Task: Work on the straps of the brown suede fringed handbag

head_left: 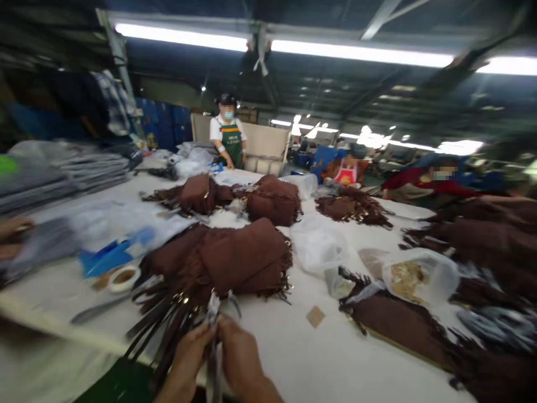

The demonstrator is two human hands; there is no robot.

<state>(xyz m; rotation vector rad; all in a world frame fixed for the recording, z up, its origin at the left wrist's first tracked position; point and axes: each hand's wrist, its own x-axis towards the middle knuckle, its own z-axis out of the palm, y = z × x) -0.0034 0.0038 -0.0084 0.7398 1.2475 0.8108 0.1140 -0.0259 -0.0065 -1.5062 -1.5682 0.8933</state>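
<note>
My left hand (187,358) and my right hand (239,355) meet at the near edge of the white table (293,358), low in the view. Between them I pinch a thin metal tool (213,336); both hands are clenched on it, fingers closed around its lower part. Its long axis stands nearly upright in the picture, and its upper tip points away from me, toward the brown pile. The picture is blurred, so I cannot tell what kind of tool it is.

The tip touches the fringe strips (168,319) of the nearest brown garment pile (235,257). These strips run from the pile down toward me and to the left, over the table edge.

I count about six brown piles on the table: one before me, two behind it, one further right, one at the near right and one at the far right edge. There is one roll of tape (123,278) at the left, one small cardboard square (315,316) right of my hands, and two clear plastic bags (319,243). Two persons stand behind the table; the one in a green apron (231,144) is at the far end.
</note>
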